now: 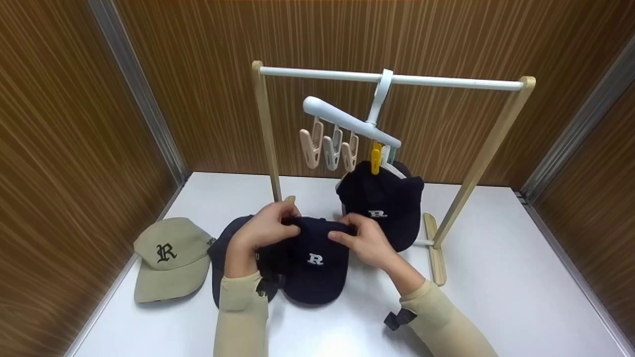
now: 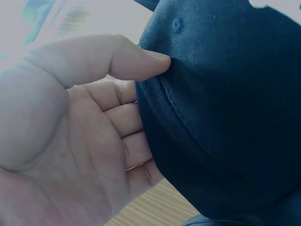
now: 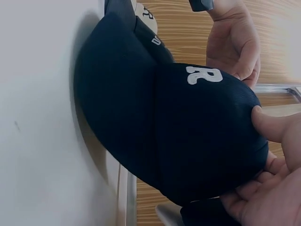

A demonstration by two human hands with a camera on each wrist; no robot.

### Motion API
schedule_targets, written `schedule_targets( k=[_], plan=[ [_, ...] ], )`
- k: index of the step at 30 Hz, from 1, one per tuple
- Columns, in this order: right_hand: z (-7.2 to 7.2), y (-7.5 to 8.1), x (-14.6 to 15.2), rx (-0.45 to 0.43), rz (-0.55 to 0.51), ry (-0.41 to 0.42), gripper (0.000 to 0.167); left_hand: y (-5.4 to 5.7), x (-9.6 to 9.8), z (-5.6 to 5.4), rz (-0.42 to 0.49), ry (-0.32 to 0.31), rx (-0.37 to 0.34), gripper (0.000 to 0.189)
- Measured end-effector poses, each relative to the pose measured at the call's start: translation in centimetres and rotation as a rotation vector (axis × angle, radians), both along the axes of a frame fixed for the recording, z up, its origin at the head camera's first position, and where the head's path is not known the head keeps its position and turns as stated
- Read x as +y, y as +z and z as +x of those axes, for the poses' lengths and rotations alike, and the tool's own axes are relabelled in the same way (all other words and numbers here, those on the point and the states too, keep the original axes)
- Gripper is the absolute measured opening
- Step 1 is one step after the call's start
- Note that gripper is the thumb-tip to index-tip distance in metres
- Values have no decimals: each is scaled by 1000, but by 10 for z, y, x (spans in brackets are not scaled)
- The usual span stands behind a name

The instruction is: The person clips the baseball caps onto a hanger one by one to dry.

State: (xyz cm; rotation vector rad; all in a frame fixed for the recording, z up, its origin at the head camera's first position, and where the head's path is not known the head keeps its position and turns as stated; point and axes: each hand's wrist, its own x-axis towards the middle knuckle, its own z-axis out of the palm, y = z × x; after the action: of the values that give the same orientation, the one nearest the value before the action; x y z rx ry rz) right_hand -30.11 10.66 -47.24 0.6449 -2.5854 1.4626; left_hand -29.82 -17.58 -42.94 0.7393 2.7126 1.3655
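Between my two hands is a dark navy cap (image 1: pixel 317 277) with a white R on its front, brim toward me. My left hand (image 1: pixel 265 225) pinches the crown's left side; in the left wrist view its thumb (image 2: pixel 150 66) lies on the outside and the other fingers go behind the fabric. On the opposite side my right hand (image 1: pixel 367 240) pinches the crown, thumb in front, as the cap (image 3: pixel 202 136) in the right wrist view shows. Another dark cap (image 1: pixel 223 267) lies partly hidden beneath my left forearm.
A beige cap (image 1: pixel 173 277) lies at the left. Behind stands a wooden rack (image 1: pixel 476 168) with a white bar (image 1: pixel 446 82). From it hangs a clip hanger (image 1: pixel 342 119) with several clips; a yellow clip (image 1: pixel 376 158) is on a hanging dark cap (image 1: pixel 397 198).
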Motion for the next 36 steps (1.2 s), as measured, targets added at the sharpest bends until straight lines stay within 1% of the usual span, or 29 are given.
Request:
schedule_targets(
  k=[4, 8, 14, 20, 25, 29, 32, 36],
  plan=[
    [2, 1, -1, 13, -49, 0, 22, 3, -2, 2, 8, -16, 11, 19],
    [4, 2, -1, 31, -84, -3, 20, 5, -4, 4, 21, -33, 5, 20],
    [7, 5, -2, 41, -142, 9, 18, 8, -5, 7, 39, -57, -20, 23],
    [9, 7, -2, 69, -175, 15, 17, 9, -3, 7, 74, -39, -12, 27],
    [11, 9, -2, 83, -204, 14, 15, 10, -1, 6, 106, -37, 13, 21],
    [14, 12, -3, 111, -208, 9, 15, 11, 1, 6, 128, -42, 38, 15],
    [16, 14, -2, 136, -215, 10, 14, 12, 3, 6, 141, -31, 48, 14],
    [18, 15, -2, 160, -250, 21, 12, 14, 5, 8, 160, -8, 52, 14]
  ],
)
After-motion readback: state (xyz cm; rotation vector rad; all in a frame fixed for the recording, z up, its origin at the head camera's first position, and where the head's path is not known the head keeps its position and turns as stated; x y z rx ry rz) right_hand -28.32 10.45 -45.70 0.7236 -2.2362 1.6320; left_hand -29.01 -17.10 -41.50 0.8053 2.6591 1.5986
